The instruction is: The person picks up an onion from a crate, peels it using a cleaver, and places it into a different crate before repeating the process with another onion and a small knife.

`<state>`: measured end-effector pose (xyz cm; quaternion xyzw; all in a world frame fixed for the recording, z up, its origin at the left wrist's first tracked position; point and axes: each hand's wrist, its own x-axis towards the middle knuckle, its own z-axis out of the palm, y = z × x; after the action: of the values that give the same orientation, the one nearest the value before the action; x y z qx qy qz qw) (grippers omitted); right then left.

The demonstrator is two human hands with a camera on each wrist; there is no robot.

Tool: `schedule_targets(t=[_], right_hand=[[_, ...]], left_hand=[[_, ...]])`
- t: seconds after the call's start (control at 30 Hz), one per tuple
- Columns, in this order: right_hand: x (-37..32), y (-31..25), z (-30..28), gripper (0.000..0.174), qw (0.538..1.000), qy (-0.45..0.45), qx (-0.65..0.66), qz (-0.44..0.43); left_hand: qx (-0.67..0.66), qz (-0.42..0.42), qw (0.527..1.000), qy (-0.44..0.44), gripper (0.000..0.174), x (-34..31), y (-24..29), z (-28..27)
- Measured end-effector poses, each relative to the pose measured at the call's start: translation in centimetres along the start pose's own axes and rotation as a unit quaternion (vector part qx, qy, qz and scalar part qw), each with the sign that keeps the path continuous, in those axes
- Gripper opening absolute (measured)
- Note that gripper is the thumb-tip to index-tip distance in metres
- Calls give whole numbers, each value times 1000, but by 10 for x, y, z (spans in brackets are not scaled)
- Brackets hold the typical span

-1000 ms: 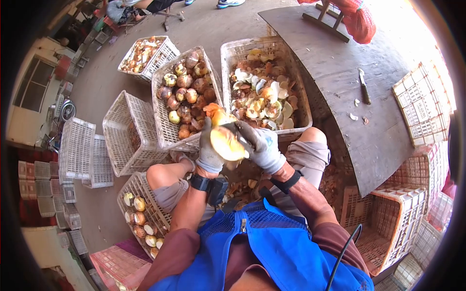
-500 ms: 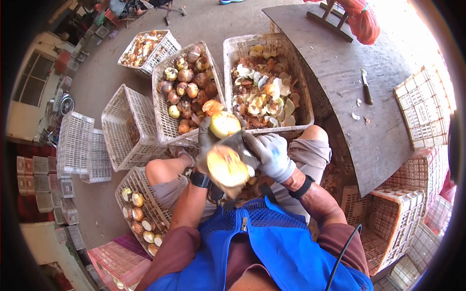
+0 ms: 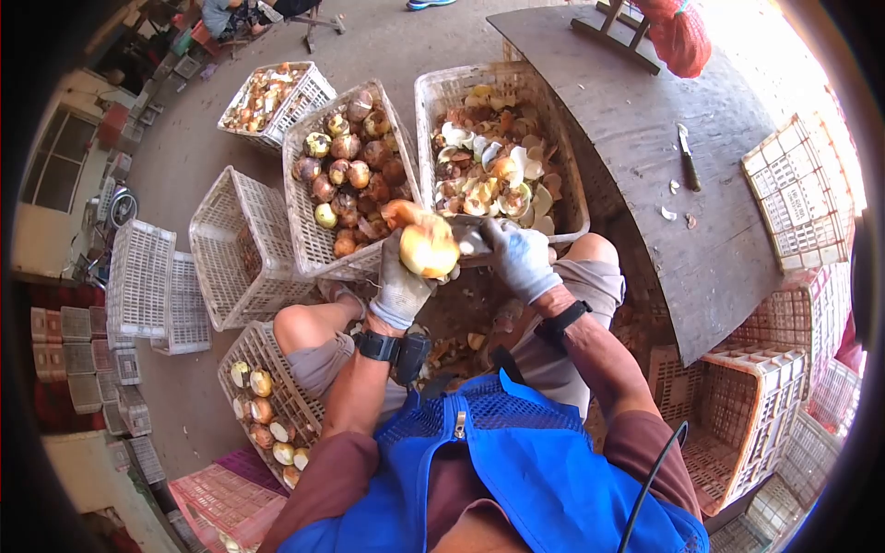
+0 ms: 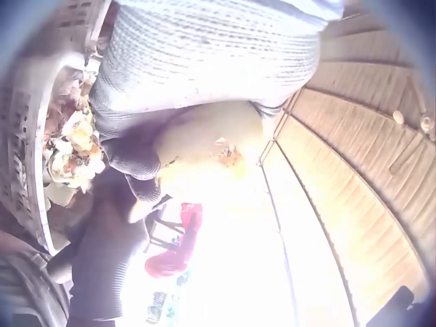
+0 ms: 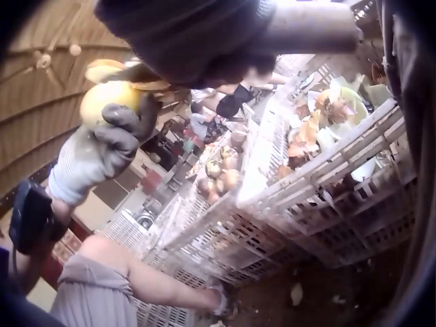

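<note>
Wide grey bench [image 3: 636,157] out at two o'clock | white plastic crate [image 3: 578,198] of peelings, one o'clock | gloved left hand [image 3: 402,288] gripping the round yellow onion [image 3: 430,251], dead centre | gloved right hand [image 3: 520,262], onion's three o'clock, curled round a part-hidden grey tool [image 3: 470,238]

Grey floor [image 3: 369,46] under pale crates [image 3: 212,267], worn tabletop [image 3: 636,138] under knife [image 3: 689,162], scraps [image 3: 668,214] and wooden stand [image 3: 616,44]

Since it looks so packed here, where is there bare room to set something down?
On the board: between the knife and the red bag, and from the peel scraps to the near corner. Crowded: around the knees, where the onion crate and peelings crate stand side by side.
</note>
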<state>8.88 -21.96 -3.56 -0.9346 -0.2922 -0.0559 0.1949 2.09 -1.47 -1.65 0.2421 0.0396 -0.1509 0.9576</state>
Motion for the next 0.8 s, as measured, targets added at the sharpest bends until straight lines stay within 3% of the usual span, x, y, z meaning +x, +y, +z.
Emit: schedule_targets(t=[0.03,0.07,0.17,0.27,0.37,0.5,0.53,0.6,0.67,0.7,0.8], right_hand=[[8,0,-3,12,994,-48,57,79],[14,3,-11,16,988,-86,77,103],[17,2,-12,29,973,-20,194,124],[11,-16,-18,35,934,73,334,103],[-2,-46,-42,26,850,60,504,144],[-21,-71,-20,25,794,52,554,246],[-19,-73,-11,25,825,102,526,178],[-19,-67,1,26,853,37,482,197],[-20,-66,-2,28,836,33,509,201],[-21,-65,-4,28,827,32,522,205],[-22,-55,-23,30,905,6,394,158]], left_hand=[[3,14,999,32,60,1,1,11],[3,26,997,67,60,0,-1,21],[-3,-11,1000,15,61,8,6,8],[-43,85,987,127,64,9,-3,9],[-55,84,991,85,65,13,-3,6],[-180,85,976,86,60,17,-9,-15],[-183,83,975,97,59,18,-10,-14],[-154,82,977,127,55,18,-11,-11],[-88,80,979,163,51,16,-11,-1],[-59,90,983,146,52,14,-11,-1],[27,118,989,84,57,9,1,-5]])
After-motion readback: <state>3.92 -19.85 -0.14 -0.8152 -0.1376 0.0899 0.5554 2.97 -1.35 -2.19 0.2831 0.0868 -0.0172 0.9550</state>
